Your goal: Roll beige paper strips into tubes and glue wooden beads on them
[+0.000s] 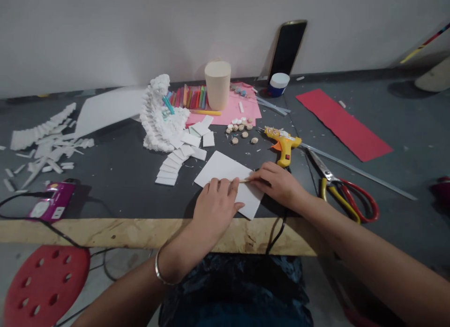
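A square white board (225, 163), foam-like in look, lies turned cornerwise on the table near its front edge. Across its middle runs a thin tan stick (245, 180), mostly covered by my fingers. My left hand (215, 207) holds the board down, fingers bent over the stick's line and the thumb apart on the board's lower part. With closed fingertips, my right hand (281, 184) pinches the stick's right end at the board's right corner. Just beyond that hand lies a yellow glue gun (284, 141). Small white rectangular pieces (176, 162) fan out left of the board.
A ridged white model (154, 118) stands behind the pieces, beside a cream cup (218, 85) and coloured sticks. Scissors (332, 177) and a red paper strip (342, 125) lie right. White scraps (52, 148) and a purple device (52, 202) with a cable are left.
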The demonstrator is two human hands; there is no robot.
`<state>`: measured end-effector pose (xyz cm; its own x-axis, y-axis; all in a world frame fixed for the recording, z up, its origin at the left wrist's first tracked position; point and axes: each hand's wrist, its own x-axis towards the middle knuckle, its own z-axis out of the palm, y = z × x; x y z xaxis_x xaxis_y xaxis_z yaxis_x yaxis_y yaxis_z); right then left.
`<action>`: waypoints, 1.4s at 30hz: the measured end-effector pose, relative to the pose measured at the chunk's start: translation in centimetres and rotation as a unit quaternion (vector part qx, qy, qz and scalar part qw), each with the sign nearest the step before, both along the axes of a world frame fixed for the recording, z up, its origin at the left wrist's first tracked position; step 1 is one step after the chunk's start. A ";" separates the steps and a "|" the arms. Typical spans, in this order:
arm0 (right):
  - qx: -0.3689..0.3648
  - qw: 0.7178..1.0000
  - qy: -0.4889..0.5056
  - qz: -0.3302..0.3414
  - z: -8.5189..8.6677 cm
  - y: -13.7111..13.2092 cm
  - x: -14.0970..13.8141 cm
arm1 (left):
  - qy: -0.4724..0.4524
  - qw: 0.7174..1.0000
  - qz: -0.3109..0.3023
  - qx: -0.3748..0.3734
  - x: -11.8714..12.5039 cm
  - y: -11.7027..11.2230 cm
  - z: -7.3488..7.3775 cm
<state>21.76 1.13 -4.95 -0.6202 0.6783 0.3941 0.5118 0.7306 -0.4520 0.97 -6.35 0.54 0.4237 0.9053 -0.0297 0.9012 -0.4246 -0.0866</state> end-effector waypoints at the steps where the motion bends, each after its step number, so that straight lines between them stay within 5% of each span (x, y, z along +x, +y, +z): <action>1: -0.017 1.000 0.012 0.000 0.1 0.1 0.1 | 0.000 1.000 -0.001 -0.001 0.0 0.0 0.0; 8: -0.054 0.998 0.018 0.027 1.1 0.4 0.7 | -0.002 1.000 -0.008 -0.006 -0.1 0.3 0.1; 21: 0.067 0.995 -0.062 0.034 1.6 0.1 1.1 | 0.022 1.000 -0.012 -0.013 0.3 0.8 0.6; 42: 0.035 0.999 0.012 0.010 2.4 0.2 2.6 | 0.033 0.999 -0.019 -0.022 0.5 1.3 0.8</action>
<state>24.32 1.29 -2.51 -0.6230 0.6364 0.4549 0.4871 0.7706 -0.4110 1.48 -5.04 1.38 0.4528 0.8862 -0.0979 0.8777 -0.4624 -0.1255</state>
